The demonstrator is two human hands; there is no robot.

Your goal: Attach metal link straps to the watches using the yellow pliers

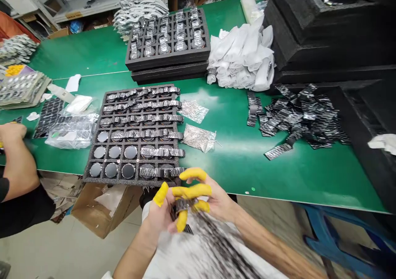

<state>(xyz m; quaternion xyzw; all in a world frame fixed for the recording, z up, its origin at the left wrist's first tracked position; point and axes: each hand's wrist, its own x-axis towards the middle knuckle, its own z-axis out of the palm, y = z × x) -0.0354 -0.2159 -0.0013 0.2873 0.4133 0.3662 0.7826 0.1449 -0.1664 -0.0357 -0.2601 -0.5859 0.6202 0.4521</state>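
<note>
My left hand [161, 213], with yellow finger cots, is closed on a dark watch [182, 205] in front of my body. My right hand [213, 194], in yellow cots too, is closed at the watch's other side, its fingertips touching it. Blur hides the exact grip. Below, black metal link bands [222, 246] are smeared by motion over my white clothing. Just beyond my hands is a grey foam tray [136, 179] of round watches, many with black link bands laid across them, others showing only bare round faces [128, 171].
Two clear bags of small metal pins [200, 138] lie right of the tray. A heap of black bands [305, 116] is further right, beside tall black foam blocks [309, 44]. Stacked trays [168, 60] and white-wrapped bundles [241, 56] stand behind. Another person's arm [18, 159] is at left.
</note>
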